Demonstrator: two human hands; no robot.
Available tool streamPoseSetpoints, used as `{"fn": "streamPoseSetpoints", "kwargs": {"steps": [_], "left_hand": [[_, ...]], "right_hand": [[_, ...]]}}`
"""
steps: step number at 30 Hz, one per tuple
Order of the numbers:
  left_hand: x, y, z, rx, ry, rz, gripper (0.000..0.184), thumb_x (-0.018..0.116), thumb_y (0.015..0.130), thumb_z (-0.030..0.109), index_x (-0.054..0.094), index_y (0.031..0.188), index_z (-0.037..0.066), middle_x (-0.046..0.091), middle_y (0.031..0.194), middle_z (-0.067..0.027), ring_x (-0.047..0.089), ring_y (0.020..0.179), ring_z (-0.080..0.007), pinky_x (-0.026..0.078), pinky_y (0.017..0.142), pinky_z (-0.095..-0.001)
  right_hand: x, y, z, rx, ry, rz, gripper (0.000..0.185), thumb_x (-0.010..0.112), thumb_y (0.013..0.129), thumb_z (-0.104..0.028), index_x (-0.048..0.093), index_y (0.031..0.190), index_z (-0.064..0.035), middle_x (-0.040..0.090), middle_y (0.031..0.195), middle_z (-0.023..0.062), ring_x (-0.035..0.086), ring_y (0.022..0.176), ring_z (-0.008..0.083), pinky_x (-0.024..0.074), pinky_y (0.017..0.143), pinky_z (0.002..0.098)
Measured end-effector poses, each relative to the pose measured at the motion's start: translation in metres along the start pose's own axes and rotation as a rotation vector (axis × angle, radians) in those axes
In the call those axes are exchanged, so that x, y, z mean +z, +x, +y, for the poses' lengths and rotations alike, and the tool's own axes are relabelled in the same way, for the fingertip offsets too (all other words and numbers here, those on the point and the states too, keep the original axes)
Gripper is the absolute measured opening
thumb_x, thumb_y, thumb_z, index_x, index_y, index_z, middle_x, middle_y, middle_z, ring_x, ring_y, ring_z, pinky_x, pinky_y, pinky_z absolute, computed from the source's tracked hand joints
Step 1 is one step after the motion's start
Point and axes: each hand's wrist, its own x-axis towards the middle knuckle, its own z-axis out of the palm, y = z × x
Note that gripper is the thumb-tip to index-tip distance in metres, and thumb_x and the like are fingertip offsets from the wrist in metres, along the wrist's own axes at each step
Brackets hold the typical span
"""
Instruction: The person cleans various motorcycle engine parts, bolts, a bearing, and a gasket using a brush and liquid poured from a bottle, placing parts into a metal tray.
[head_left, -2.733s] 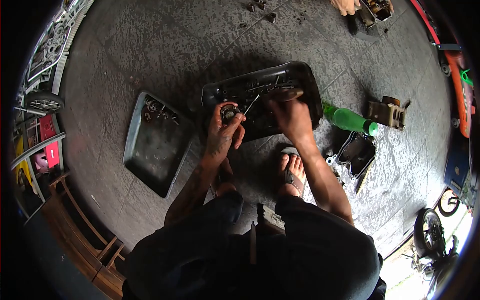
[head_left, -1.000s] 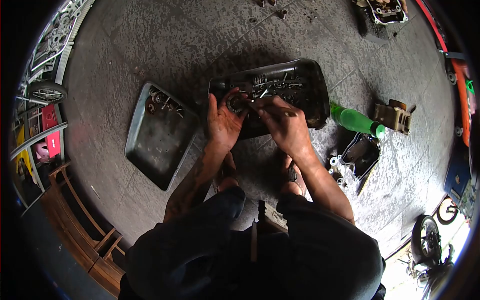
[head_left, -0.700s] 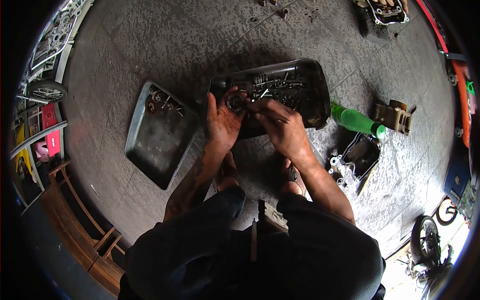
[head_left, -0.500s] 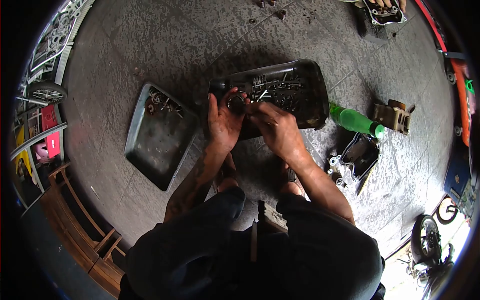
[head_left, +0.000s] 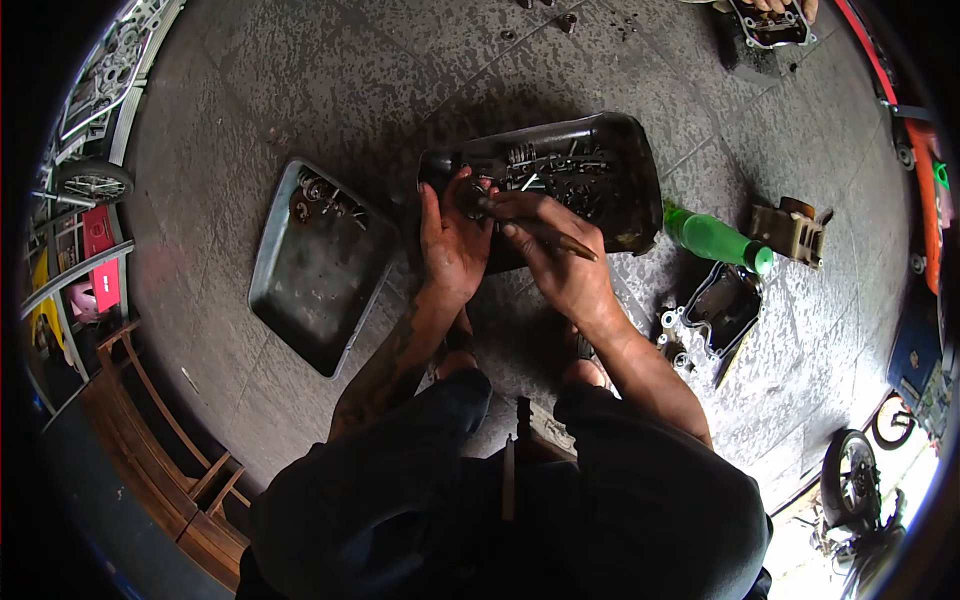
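The right hand (head_left: 572, 275) holds a brown stick (head_left: 573, 244), its end pointing lower right; the left hand (head_left: 455, 250) holds a round part (head_left: 469, 199).

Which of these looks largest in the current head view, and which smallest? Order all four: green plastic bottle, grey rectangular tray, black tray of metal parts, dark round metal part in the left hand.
1. Black tray
2. Grey tray
3. Green bottle
4. Round metal part, partly hidden by fingers

Grey flr (head_left: 220, 250), brn wood bench (head_left: 150, 450) (lwr L), bright lt R
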Motion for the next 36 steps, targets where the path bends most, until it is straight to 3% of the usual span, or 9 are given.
{"fn": "streamPoseSetpoints", "kwargs": {"steps": [3, 7, 11, 13, 14, 17, 25, 30, 36], "left_hand": [[0.003, 0.002, 0.001, -0.003, -0.022, -0.019, 0.061, 0.033, 0.098, 0.06, 0.052, 0.128, 0.011, 0.061, 0.116, -0.0063, 0.055, 0.112, -0.0192, 0.04, 0.103, -0.0344], [-0.008, 0.003, 0.006, 0.0, -0.101, -0.025, 0.068, 0.035, 0.095, 0.063, 0.049, 0.133, 0.008, 0.059, 0.122, -0.0108, 0.054, 0.117, -0.024, 0.043, 0.1, -0.0359], [-0.005, 0.003, 0.003, -0.004, -0.102, -0.093, 0.071, 0.035, 0.095, 0.063, 0.048, 0.133, 0.005, 0.058, 0.123, -0.0127, 0.053, 0.118, -0.0251, 0.041, 0.106, -0.0381], [-0.007, 0.004, 0.004, -0.027, -0.103, -0.121, 0.072, 0.035, 0.095, 0.063, 0.047, 0.133, 0.003, 0.058, 0.123, -0.0133, 0.053, 0.119, -0.0255, 0.039, 0.107, -0.0389], [-0.012, 0.006, 0.004, -0.018, -0.097, -0.124, 0.072, 0.034, 0.096, 0.062, 0.046, 0.134, 0.003, 0.057, 0.124, -0.0132, 0.053, 0.119, -0.0253, 0.039, 0.108, -0.0388], [-0.011, 0.007, 0.007, 0.003, -0.075, -0.074, 0.07, 0.033, 0.097, 0.06, 0.046, 0.134, 0.002, 0.057, 0.124, -0.0133, 0.052, 0.12, -0.0248, 0.039, 0.108, -0.0387], [-0.011, 0.008, 0.005, -0.026, 0.017, -0.061, 0.069, 0.033, 0.098, 0.059, 0.048, 0.131, 0.001, 0.06, 0.12, -0.0133, 0.054, 0.117, -0.0233, 0.041, 0.105, -0.0395], [-0.015, 0.009, 0.012, 0.025, 0.036, -0.066, 0.07, 0.033, 0.097, 0.061, 0.05, 0.129, 0.001, 0.06, 0.121, -0.0129, 0.055, 0.116, -0.0238, 0.042, 0.103, -0.0388], [-0.007, 0.009, 0.008, -0.047, -0.052, -0.158, 0.07, 0.033, 0.097, 0.062, 0.052, 0.127, 0.002, 0.061, 0.118, -0.0147, 0.055, 0.116, -0.0247, 0.041, 0.104, -0.0398]], "right_hand": [[0.001, 0.0, 0.008, -0.102, -0.053, -0.034, 0.022, 0.065, 0.082, 0.001, 0.062, 0.103, -0.0016, 0.065, 0.098, 0.0176, 0.065, 0.089, 0.0371, 0.0545, 0.072, 0.0411], [-0.01, -0.001, 0.003, 0.175, -0.1, -0.16, 0.022, 0.067, 0.081, 0.002, 0.063, 0.103, -0.0011, 0.066, 0.102, 0.0163, 0.066, 0.093, 0.0346, 0.0553, 0.074, 0.0393], [-0.005, 0.002, 0.005, -0.088, 0.106, 0.015, 0.021, 0.065, 0.082, 0.002, 0.063, 0.103, 0.0, 0.065, 0.103, 0.0169, 0.066, 0.093, 0.0359, 0.0553, 0.074, 0.0401], [-0.003, 0.0, 0.008, -0.071, -0.137, -0.123, 0.021, 0.065, 0.082, 0.003, 0.063, 0.103, -0.0001, 0.066, 0.104, 0.0169, 0.066, 0.094, 0.0355, 0.0557, 0.074, 0.0388], [-0.006, -0.001, 0.008, 0.029, -0.093, -0.163, 0.021, 0.064, 0.086, 0.002, 0.065, 0.106, -0.0016, 0.069, 0.107, 0.0096, 0.067, 0.101, 0.0214, 0.0541, 0.084, 0.0321], [-0.017, 0.001, 0.001, 0.112, -0.081, -0.104, 0.019, 0.064, 0.084, 0.003, 0.063, 0.102, -0.0004, 0.067, 0.104, 0.0165, 0.067, 0.095, 0.0342, 0.0562, 0.076, 0.039], [-0.018, 0.012, -0.005, -0.049, -0.022, -0.132, 0.019, 0.064, 0.086, 0.0, 0.065, 0.105, -0.0007, 0.068, 0.106, 0.0113, 0.067, 0.1, 0.0269, 0.0545, 0.084, 0.0359], [-0.022, 0.002, 0.001, 0.2, -0.194, -0.144, 0.018, 0.064, 0.086, 0.0, 0.065, 0.104, -0.0005, 0.067, 0.105, 0.0107, 0.068, 0.096, 0.0269, 0.0545, 0.083, 0.0347], [-0.009, 0.006, -0.002, -0.069, 0.073, 0.011, 0.014, 0.062, 0.089, -0.003, 0.066, 0.102, 0.0006, 0.068, 0.099, 0.0142, 0.069, 0.089, 0.0269, 0.0546, 0.077, 0.033]]}}
